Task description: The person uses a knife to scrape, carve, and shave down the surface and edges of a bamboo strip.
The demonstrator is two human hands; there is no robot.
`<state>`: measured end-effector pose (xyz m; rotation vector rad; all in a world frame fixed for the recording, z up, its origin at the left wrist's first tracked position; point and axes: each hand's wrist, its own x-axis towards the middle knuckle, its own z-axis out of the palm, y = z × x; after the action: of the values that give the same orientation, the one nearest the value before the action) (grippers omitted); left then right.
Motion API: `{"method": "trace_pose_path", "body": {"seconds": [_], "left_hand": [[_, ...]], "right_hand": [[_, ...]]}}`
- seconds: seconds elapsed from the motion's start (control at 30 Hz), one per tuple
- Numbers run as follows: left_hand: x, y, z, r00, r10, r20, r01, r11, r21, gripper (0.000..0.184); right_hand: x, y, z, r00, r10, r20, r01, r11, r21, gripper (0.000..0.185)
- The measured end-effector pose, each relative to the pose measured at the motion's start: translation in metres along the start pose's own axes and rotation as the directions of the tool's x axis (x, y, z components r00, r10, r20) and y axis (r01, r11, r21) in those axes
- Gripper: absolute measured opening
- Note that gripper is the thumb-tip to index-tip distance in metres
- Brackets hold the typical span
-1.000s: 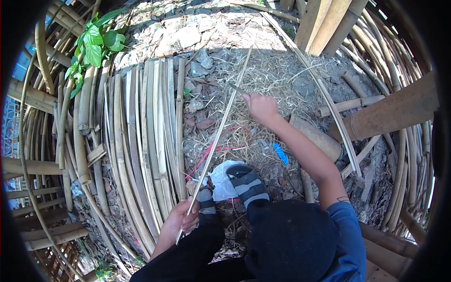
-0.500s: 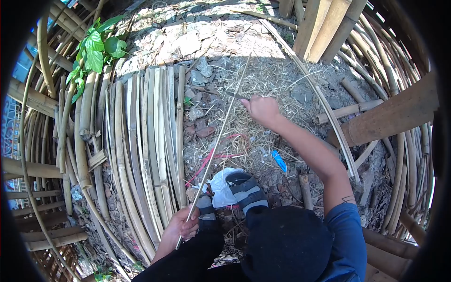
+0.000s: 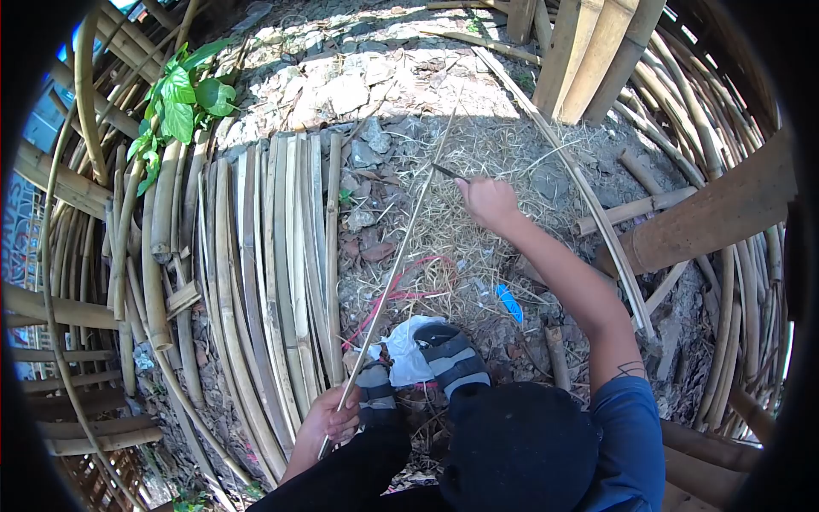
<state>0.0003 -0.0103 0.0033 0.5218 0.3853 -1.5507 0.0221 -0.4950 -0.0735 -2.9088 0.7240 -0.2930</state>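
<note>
My left hand (image 3: 331, 416) is closed around the lower end of a long thin bamboo strip (image 3: 393, 273), beside my knee. The strip slants up and away from me, its far end over the ground ahead. In my right hand (image 3: 492, 203), arm stretched forward, is a knife (image 3: 447, 172) with a dark narrow blade; the fist hides its handle. The blade points to the left, its tip at the strip's upper part. Whether the tip touches the strip I cannot tell. Thin shavings (image 3: 461, 226) lie scattered beneath the knife.
Split bamboo slats (image 3: 273, 256) lie side by side on the left. A blue object (image 3: 509, 303), pink string (image 3: 375, 316) and a white plastic bag (image 3: 411, 363) lie near my striped footwear (image 3: 455, 363). Thick bamboo poles (image 3: 708, 213) stand at right; a leafy plant (image 3: 177, 102) grows at upper left.
My right hand and the knife have moved slightly right and down; the blade crossed the strip before, and now only its tip reaches it. My left hand keeps its hold. The view has shifted slightly.
</note>
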Motion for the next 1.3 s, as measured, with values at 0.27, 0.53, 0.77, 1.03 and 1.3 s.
{"method": "trace_pose_path", "body": {"seconds": [0.27, 0.53, 0.77, 1.03, 1.3], "left_hand": [[0.001, 0.0, -0.009, 0.999, -0.026, 0.044, 0.027, 0.999, -0.034, 0.039], [-0.011, 0.018, 0.034, 0.969, 0.172, -0.18, -0.039, 0.82, 0.572, 0.038], [-0.07, 0.049, 0.11, 0.881, 0.388, -0.271, 0.068, 0.463, 0.884, 0.025], [-0.165, 0.017, 0.154, 0.611, 0.783, -0.117, 0.181, 0.005, 0.984, 0.031], [-0.255, -0.059, 0.125, 0.334, 0.943, 0.004, 0.165, -0.062, 0.984, 0.027]], "right_hand": [[-0.087, -0.074, -0.021, 0.833, -0.55, 0.054, 0.509, 0.801, 0.316, 0.055], [-0.085, -0.054, -0.052, 0.904, -0.423, 0.057, 0.394, 0.878, 0.272, 0.055], [-0.117, -0.025, -0.101, 0.944, -0.331, -0.012, 0.326, 0.923, 0.205, 0.053], [-0.134, -0.005, -0.185, 0.912, -0.324, -0.25, 0.369, 0.916, 0.158, 0.054], [-0.135, -0.021, -0.28, 0.851, -0.272, -0.45, 0.378, 0.911, 0.163, 0.05]]}}
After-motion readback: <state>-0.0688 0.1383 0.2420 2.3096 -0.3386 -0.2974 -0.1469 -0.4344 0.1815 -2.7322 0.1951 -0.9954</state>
